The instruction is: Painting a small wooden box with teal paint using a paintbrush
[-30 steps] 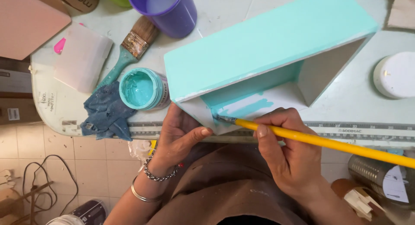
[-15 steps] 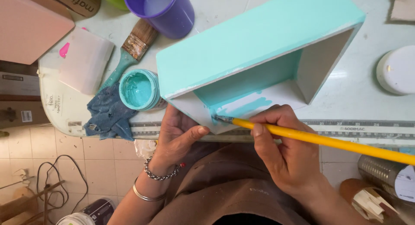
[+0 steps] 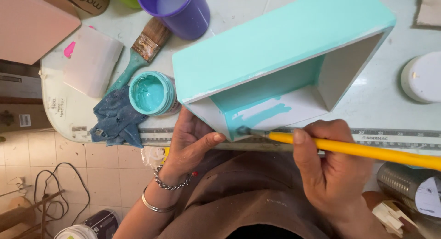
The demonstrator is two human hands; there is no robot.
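A pale, glossy round-cornered table is seen from above, and on it a large open wooden box painted turquoise outside is laid on its side, its long axis running from near left to far right and its mouth turned toward the near right. Inside, the back wall is already turquoise, while the lower white panel carries only a few turquoise streaks. The box's near left corner is braced by the left hand, fingers spread against the white end and thumb laid along the near edge: an open, pressing hold, not a clasp. The right hand is closed firmly round a long yellow-handled paintbrush, whose shaft runs nearly level from right to left, parallel to a metal ruler at the table's near edge. The bristle tip is touching the box's near inner corner, just beside the left thumb. So the unpainted panel lies far and to the right of the tip, nearer the right hand. To the left, a purple plastic cup is standing at the far edge; a small open jar of turquoise paint sits just beside the box, with a crumpled blue rag and a broad flat bristle brush near it.
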